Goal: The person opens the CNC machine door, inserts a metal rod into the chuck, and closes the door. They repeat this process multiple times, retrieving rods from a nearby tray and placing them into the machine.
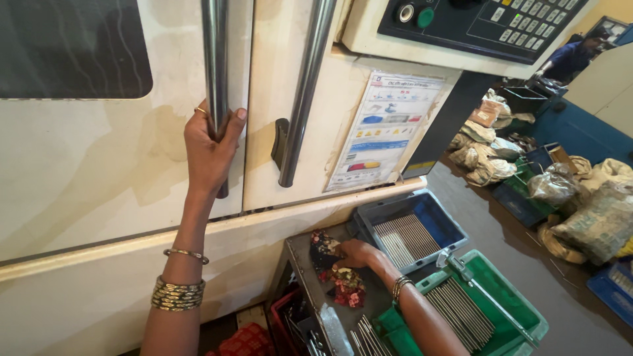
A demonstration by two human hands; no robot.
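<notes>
Our left hand (pixel 210 148) is wrapped tight around the left door handle (pixel 215 66) of the cream machine door (pixel 99 151). Below the door, our right hand (pixel 356 254) rests flat, fingers loose, on a patterned cloth (pixel 343 283). We'd pull straight, steadily, wrist aligned.

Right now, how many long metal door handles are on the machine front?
2. The left handle is gripped by the left hand; the right handle stands free beside it. Both run past the top edge.

two hands, two door handles (pixel 214 59), two crates of rods, blue (pixel 428 211) and green (pixel 521 296).
</notes>
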